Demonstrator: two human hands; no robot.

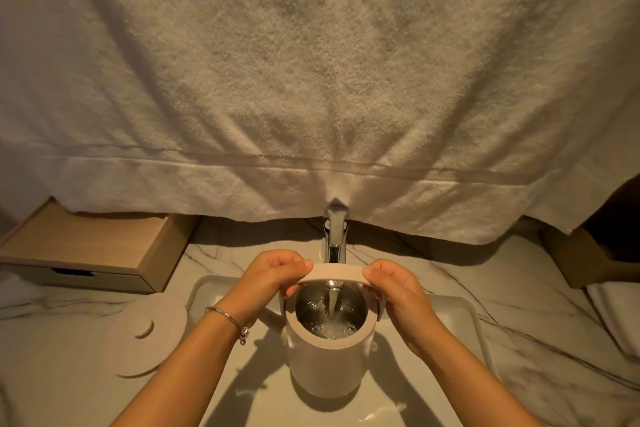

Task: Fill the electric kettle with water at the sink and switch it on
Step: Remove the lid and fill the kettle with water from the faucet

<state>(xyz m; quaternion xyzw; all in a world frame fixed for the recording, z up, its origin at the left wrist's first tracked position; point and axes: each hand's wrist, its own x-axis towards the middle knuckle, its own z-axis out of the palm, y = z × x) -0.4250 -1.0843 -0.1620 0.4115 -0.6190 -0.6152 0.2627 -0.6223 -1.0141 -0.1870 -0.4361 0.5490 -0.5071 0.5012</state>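
A cream electric kettle [327,367] hangs upright over the white rectangular sink [467,315], its top uncovered. Water streams from the chrome faucet [334,236] into its steel inside, where it bubbles. The kettle's arched handle [337,270] spans the opening. My left hand [273,274] grips the handle's left end and my right hand [394,288] grips its right end. The round cream kettle lid [147,333] lies flat on the counter, left of the sink.
A large white towel [311,80] hangs behind the faucet and covers the wall. A wooden drawer box [93,250] stands at the back left on the marble counter [52,357]. Another box [588,263] and folded white cloth [616,312] sit at the right.
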